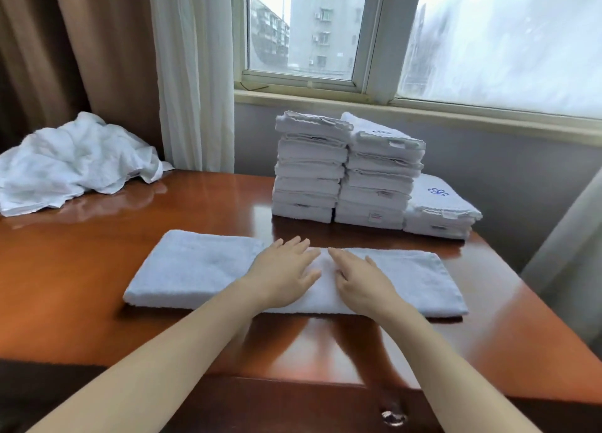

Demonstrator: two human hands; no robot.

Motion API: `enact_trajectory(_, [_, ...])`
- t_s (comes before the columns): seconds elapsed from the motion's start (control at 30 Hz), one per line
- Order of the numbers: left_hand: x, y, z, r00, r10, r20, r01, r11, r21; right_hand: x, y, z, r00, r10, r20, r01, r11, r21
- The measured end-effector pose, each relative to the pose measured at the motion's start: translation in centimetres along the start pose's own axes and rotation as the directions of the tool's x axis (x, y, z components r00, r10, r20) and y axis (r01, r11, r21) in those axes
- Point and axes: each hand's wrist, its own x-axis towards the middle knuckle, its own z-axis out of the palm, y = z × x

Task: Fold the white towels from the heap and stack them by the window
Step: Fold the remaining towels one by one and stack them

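readable text: we find none.
blue emblem [438, 191]: flower-like stitching, no letters, atop low stack [436, 229], 2 o'clock on table [97, 253].
second emblem [381, 132]: atop middle stack [374, 188], 1 o'clock, partly hidden.
sewn tag [375, 217]: middle stack's bottom towel; we cannot read the red print.

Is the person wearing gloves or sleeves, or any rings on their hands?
No. The left hand and right hand are bare: no gloves, and no rings or bracelets that I can see. The left forearm and right forearm are uncovered right to the picture's edge, so no sleeve or watch shows.
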Motion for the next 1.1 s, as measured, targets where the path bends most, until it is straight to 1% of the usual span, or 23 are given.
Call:
enact_trajectory(0.07, [1.4,2.4,0.6,0.999,0.039,0.012,-0.039,0.999,-0.017,-1.1,2.6,-0.8,0.997,0.076,-0.034,-0.077,0.997,-0.019])
enact_trajectory(0.17, [3.3,5.6,1.4,0.996,0.087,0.014,-0.086,0.995,-0.051,-2.7,5.7,-1.9,0.975,0.202,-0.094,-0.202,0.979,0.003])
enact_trajectory(0.27, [4.8,8.1,1.9,0.99,0.137,0.009,-0.136,0.986,-0.095,-4.0,8.3,-3.4,0.922,0.335,-0.192,-0.344,0.939,-0.016])
enact_trajectory(0.33, [5.3,9.4,2.5,0.983,0.181,0.032,-0.177,0.979,-0.103,-4.6,9.5,-4.3,0.879,0.428,-0.212,-0.442,0.897,-0.022])
enact_trajectory(0.4, [5.6,10.2,3.6,0.98,0.198,0.033,-0.196,0.979,-0.063,-5.1,10.4,-4.9,0.844,0.502,-0.188,-0.514,0.858,-0.02])
enact_trajectory(0.47, [5.6,10.5,4.4,0.984,0.177,0.009,-0.177,0.984,-0.026,-5.1,11.1,-5.1,0.834,0.528,-0.161,-0.532,0.846,0.018])
enact_trajectory(0.6, [5.8,10.4,4.9,0.985,0.171,0.009,-0.17,0.985,-0.023,-4.1,11.8,-6.1,0.84,0.539,-0.062,-0.513,0.826,0.235])
enact_trajectory(0.67, [5.9,10.4,4.8,0.986,0.167,0.019,-0.166,0.986,-0.029,-3.6,12.0,-6.9,0.836,0.548,-0.008,-0.521,0.799,0.301])
enact_trajectory(0.8, [5.8,10.4,4.8,0.986,0.168,0.008,-0.168,0.985,-0.047,-3.3,12.4,-8.1,0.819,0.563,0.108,-0.563,0.754,0.337])
enact_trajectory(0.9, [5.8,10.3,4.8,0.985,0.172,-0.003,-0.172,0.982,-0.085,-3.5,12.3,-8.5,0.82,0.558,0.128,-0.565,0.752,0.339])
enact_trajectory(0.97, [5.8,10.2,4.7,0.988,0.154,-0.017,-0.155,0.973,-0.17,-3.7,12.1,-8.6,0.828,0.543,0.136,-0.54,0.708,0.455])
enact_trajectory(1.0, [5.9,10.1,4.4,0.991,0.133,-0.028,-0.136,0.959,-0.248,-3.8,11.9,-8.7,0.838,0.526,0.144,-0.51,0.661,0.55])
enact_trajectory(1.03, [5.9,10.1,4.1,0.994,0.109,-0.032,-0.113,0.924,-0.365,-3.9,11.7,-8.9,0.855,0.496,0.148,-0.463,0.605,0.648])
enact_trajectory(1.07, [5.8,10.3,3.5,0.996,0.091,-0.021,-0.089,0.849,-0.52,-4.0,11.4,-9.1,0.88,0.453,0.144,-0.401,0.544,0.737])
enact_trajectory(1.1, [5.7,10.4,2.8,0.997,0.08,-0.005,-0.062,0.728,-0.683,-4.1,11.0,-9.4,0.906,0.401,0.132,-0.335,0.494,0.802])
